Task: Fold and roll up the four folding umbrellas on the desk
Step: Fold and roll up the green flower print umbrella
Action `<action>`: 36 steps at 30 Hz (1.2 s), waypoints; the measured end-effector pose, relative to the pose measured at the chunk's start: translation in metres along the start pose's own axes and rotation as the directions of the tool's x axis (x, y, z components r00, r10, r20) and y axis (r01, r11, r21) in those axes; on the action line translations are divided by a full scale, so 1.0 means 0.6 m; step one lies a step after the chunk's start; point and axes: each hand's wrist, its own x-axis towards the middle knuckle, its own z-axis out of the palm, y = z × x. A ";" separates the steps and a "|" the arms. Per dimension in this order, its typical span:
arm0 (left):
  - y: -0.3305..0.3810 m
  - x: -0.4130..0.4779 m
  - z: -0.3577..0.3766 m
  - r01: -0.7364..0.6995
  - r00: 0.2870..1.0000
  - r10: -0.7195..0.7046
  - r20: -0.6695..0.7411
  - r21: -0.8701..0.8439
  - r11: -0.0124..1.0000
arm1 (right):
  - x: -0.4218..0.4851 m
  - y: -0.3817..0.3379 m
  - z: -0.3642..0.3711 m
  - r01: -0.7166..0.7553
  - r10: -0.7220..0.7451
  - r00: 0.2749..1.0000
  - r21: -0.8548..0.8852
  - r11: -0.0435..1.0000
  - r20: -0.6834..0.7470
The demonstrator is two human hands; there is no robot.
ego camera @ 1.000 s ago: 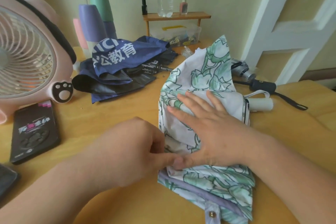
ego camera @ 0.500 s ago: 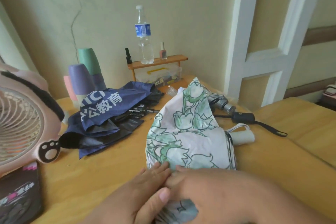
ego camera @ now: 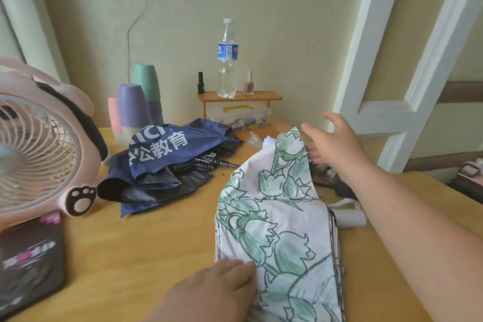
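A white umbrella with a green flower print point(ego camera: 274, 217) lies unrolled on the wooden desk point(ego camera: 146, 256), its white handle point(ego camera: 350, 218) poking out at the right. My left hand point(ego camera: 217, 290) presses on its near left edge. My right hand point(ego camera: 332, 142) hovers with spread fingers by the cloth's raised far tip. A navy umbrella with white lettering point(ego camera: 162, 165) lies crumpled to the left. Parts of a dark umbrella point(ego camera: 337, 185) show behind my right forearm, mostly hidden.
A pink desk fan point(ego camera: 39, 144) stands at the left with a black phone point(ego camera: 28, 264) in front of it. Stacked cups point(ego camera: 136, 104), a small wooden shelf point(ego camera: 239, 98) with a water bottle point(ego camera: 226, 60), and a clear box point(ego camera: 240, 116) line the wall.
My right hand left the near end of the flowered umbrella and reached out to its far tip. My left hand stayed on the near edge. The camera tilted upward.
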 end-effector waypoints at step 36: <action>0.025 -0.006 0.007 -0.029 0.998 0.041 0.046 -0.241 0.970 | -0.255 0.016 -0.061 -0.136 0.027 0.982 0.602 0.786 0.188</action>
